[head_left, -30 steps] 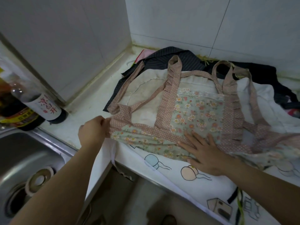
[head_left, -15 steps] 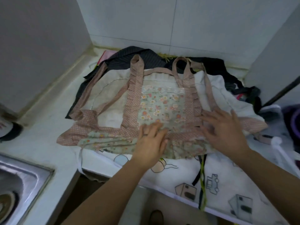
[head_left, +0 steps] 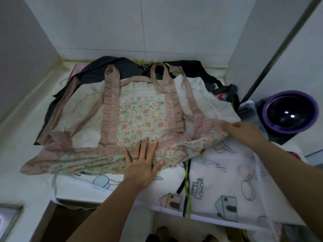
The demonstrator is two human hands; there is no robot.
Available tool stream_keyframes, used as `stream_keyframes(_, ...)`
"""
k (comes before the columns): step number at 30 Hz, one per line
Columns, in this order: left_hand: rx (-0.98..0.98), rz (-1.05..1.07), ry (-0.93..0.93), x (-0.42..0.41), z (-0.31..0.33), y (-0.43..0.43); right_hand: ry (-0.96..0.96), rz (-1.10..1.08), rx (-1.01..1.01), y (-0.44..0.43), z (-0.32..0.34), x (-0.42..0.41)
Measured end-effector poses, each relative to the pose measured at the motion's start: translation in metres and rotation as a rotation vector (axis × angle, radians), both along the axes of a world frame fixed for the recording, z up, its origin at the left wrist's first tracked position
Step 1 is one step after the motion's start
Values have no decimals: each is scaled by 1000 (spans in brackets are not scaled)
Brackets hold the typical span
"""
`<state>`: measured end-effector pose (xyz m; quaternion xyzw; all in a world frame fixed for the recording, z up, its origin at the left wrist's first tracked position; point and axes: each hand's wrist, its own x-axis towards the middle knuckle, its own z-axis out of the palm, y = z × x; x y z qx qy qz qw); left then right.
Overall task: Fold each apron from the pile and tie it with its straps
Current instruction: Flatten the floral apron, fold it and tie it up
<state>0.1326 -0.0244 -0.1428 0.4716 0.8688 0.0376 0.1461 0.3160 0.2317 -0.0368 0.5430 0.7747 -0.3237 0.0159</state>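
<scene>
A floral apron (head_left: 141,119) with pink dotted trim and ruffled straps lies spread on top of the pile. My left hand (head_left: 142,162) presses flat on its lower middle, fingers straight and spread. My right hand (head_left: 243,131) grips the apron's right edge, the thumb over the bunched pink trim there. Under it lie a cream apron (head_left: 211,96), a white apron (head_left: 225,182) printed with cartoon drawings that hangs over the counter's front edge, and dark striped aprons (head_left: 111,67) at the back.
The white counter (head_left: 22,137) sits in a tiled corner with walls left and behind. A purple bowl (head_left: 290,112) stands at the right. A sink corner (head_left: 8,217) shows at the lower left. Thin black and green straps (head_left: 186,186) dangle over the front edge.
My left hand let go of the apron's left corner and moved to press its lower middle. My right hand slid right to the apron's right edge. The view swung right.
</scene>
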Motion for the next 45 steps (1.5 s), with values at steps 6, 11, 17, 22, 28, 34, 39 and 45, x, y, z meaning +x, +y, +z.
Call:
stream_keyframes(6, -20, 3, 6, 1, 0, 2, 87, 132, -72, 14, 7, -9)
stream_keyframes(11, -40, 7, 6, 1, 2, 3, 173, 201, -98, 14, 21, -17)
stream_keyframes(17, -27, 12, 0, 3, 3, 3, 268, 301, -111, 15, 35, -20)
stream_keyframes(22, -52, 12, -9, 2, 4, 3, 424, 295, -35, 18, 42, -12)
stream_keyframes(28, -109, -38, 4, 0, 5, 3, -214, 435, 442, 45, 27, 18)
stream_keyframes(34, -188, -50, 34, -1, 3, 5, -12, 597, 884, -2, 19, 7)
stream_keyframes(39, -195, -45, 38, 1, 6, 7, 66, 1160, 633, -90, -28, -23)
stream_keyframes(45, -19, -228, 123, -20, 12, -21, 66, 1135, 794, -79, -76, -31)
